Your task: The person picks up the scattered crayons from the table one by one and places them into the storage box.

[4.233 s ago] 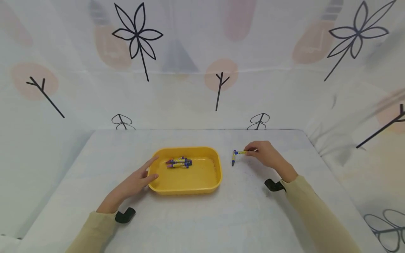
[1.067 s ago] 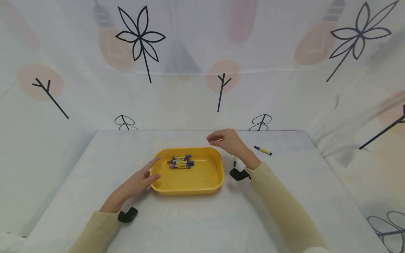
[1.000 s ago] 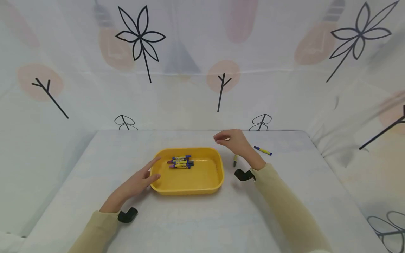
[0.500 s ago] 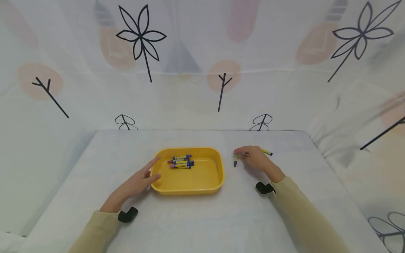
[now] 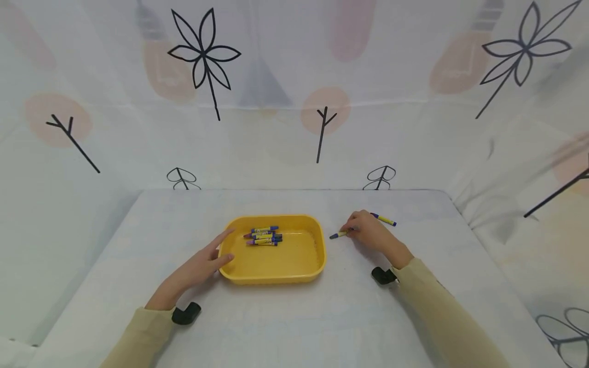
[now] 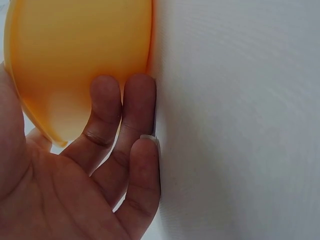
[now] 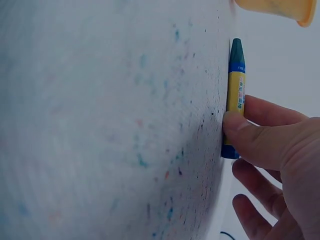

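My right hand (image 5: 369,231) pinches a dark green crayon (image 7: 236,90) between thumb and forefinger, low at the white table right of the tray. The crayon has a yellow wrapper and blue bands, and its tip points left toward the tray in the head view. My left hand (image 5: 197,267) holds the left end of a yellow tray (image 5: 271,279), with thumb and forefinger over the rim. Its other fingers (image 6: 139,100) lie against the outer wall. Several crayons (image 5: 263,236), with blue, purple and reddish tips among them, lie in a small pile inside the tray.
A blue crayon (image 5: 384,220) lies on the table just beyond my right hand. Small coloured specks (image 7: 170,155) dot the white table cover. A patterned cloth (image 5: 276,148) hangs behind the table's far edge and along both sides.
My right hand has come from beyond the tray's far right corner down to the dark green crayon and gripped it. The crayon has turned from pointing at me to pointing left. Left hand unmoved.
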{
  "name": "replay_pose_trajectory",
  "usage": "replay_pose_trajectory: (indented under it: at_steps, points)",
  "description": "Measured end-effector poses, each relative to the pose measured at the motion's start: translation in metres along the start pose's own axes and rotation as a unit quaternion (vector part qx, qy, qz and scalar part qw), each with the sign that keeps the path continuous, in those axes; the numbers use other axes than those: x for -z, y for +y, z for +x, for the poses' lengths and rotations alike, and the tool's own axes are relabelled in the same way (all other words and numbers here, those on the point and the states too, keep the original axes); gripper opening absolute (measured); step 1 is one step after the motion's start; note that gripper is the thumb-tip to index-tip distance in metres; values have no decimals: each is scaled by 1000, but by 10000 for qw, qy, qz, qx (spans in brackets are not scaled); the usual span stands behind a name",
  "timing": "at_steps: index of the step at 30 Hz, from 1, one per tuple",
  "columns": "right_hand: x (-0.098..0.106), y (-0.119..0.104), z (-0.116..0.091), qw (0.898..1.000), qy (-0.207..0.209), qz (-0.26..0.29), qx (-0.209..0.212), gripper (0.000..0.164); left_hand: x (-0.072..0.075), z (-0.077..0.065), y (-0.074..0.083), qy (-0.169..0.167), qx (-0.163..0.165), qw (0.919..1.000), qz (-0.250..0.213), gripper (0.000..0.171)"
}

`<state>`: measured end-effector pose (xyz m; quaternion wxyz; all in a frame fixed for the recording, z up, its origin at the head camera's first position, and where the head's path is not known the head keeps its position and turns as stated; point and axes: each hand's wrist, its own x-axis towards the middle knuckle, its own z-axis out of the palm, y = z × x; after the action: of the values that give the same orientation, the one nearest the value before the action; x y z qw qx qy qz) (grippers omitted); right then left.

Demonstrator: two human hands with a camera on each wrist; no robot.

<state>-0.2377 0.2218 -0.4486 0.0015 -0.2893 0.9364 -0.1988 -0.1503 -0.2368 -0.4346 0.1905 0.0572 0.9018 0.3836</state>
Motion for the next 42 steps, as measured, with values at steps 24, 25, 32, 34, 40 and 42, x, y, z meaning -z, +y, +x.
replay_pose_trajectory:
  at_steps: [24,25,32,34,40,42]
  points:
    - [18,-48,2,9967,665,335,-310,16,-1,-3,-1,28,-150,9999,-77,69]
    - [20,-52,4,9961,711,427,-289,17,-1,-3,-1,31,-150,9999,-74,69]
    - [24,-84,14,9922,705,1014,170,21,0,-3,-2,48,-247,9997,4,68]
    - [24,-95,19,9923,596,1063,201,21,0,-3,-2,52,-234,9997,22,68]
    - [21,-122,39,9913,330,1218,384,20,0,-3,-1,77,-187,9998,77,68]
    - [20,-129,46,9902,303,1273,489,20,-1,-2,-2,65,-187,9998,66,69]
